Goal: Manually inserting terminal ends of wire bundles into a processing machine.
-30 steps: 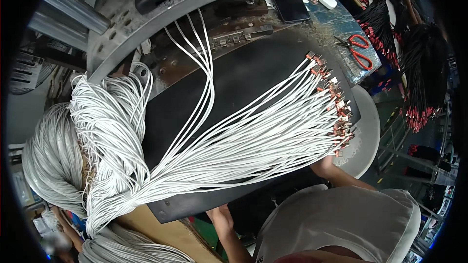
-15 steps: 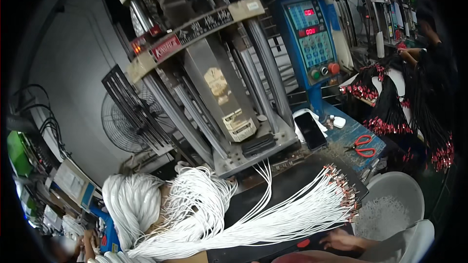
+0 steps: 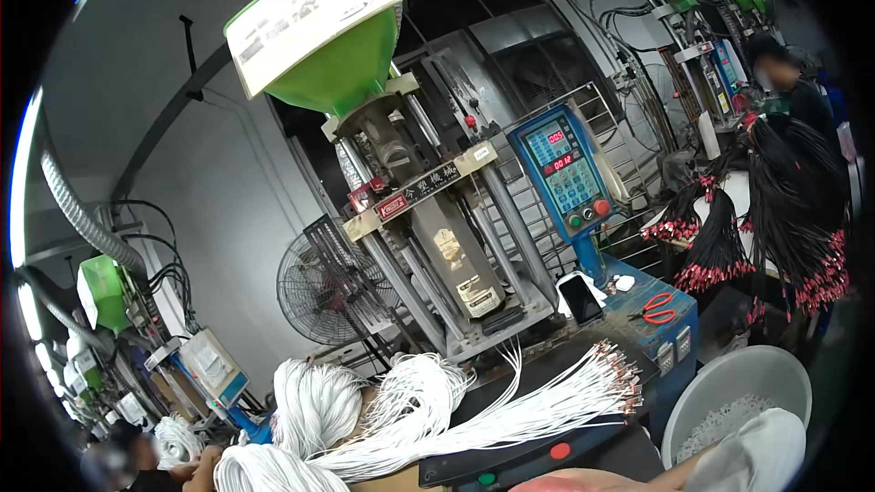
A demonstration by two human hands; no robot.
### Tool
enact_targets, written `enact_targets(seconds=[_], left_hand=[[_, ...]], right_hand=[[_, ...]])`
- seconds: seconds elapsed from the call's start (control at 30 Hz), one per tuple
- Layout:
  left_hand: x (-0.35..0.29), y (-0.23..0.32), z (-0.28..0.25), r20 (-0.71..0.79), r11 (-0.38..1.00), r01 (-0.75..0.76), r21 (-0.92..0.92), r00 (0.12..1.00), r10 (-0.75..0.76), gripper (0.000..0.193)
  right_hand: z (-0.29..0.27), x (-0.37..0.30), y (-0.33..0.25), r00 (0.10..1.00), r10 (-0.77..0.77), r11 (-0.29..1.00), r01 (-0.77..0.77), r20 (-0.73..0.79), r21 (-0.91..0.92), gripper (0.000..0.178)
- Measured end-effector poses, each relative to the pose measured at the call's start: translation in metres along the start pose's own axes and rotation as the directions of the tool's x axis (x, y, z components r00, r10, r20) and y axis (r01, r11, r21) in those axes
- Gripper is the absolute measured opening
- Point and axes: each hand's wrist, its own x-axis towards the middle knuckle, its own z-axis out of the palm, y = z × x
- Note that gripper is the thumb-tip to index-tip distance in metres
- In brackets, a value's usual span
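Up and left of the right forearm (image 3: 679, 476), smooth, slim white cables (image 3: 542, 405) fan out, coppery-red tips (image 3: 627, 381) bunched at the end nearer the arm; farther left sit thick, rounded coils (image 3: 314, 401). Beside the pale sleeve (image 3: 755, 456), a round grey tub (image 3: 770, 372) holds whitish scraps (image 3: 727, 419). Both hands are out of frame, so their grip can't be told.

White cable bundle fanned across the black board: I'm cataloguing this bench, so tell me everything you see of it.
The white cable bundle is many thin, plastic-looking strands lying on the black board, gathered at lower left, fanning rightward to reddish tips. A few strands rise toward the machine.
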Motion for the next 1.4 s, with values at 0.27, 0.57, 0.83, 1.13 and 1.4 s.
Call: enact_targets(seconds=[0.27, 0.57, 0.83, 1.13, 1.4], left_hand=[[-0.049, 0.013, -0.017, 0.014, 0.977, -0.021, 0.212, 1.000, 0.018, 0.035], [-0.062, 0.026, -0.012, 0.128, 0.869, -0.053, 0.492, 0.992, -0.012, 0.033], [-0.065, 0.015, -0.020, 0.185, 0.726, -0.040, 0.686, 0.975, -0.121, 0.032], [-0.093, 0.068, -0.002, 0.295, 0.523, -0.079, 0.848, 0.892, -0.342, 0.031], [-0.085, 0.010, 0.015, 0.477, 0.507, -0.202, 0.838, 0.722, -0.501, 0.034]], right_hand=[[-0.272, 0.070, -0.228, 0.429, 0.883, 0.468, -0.828, 0.190, -0.309, 0.038], [-0.232, -0.037, -0.166, 0.657, 0.660, 0.566, -0.753, 0.363, 0.334, 0.030], [-0.157, 0.021, -0.105, 0.217, 0.881, 0.424, -0.758, 0.420, -0.496, 0.028], [-0.202, 0.014, -0.067, 0.503, 0.853, 0.517, -0.778, 0.140, -0.356, 0.033], [-0.122, 0.078, -0.072, 0.021, 0.988, 0.126, -0.691, -0.154, 0.712, 0.062]])
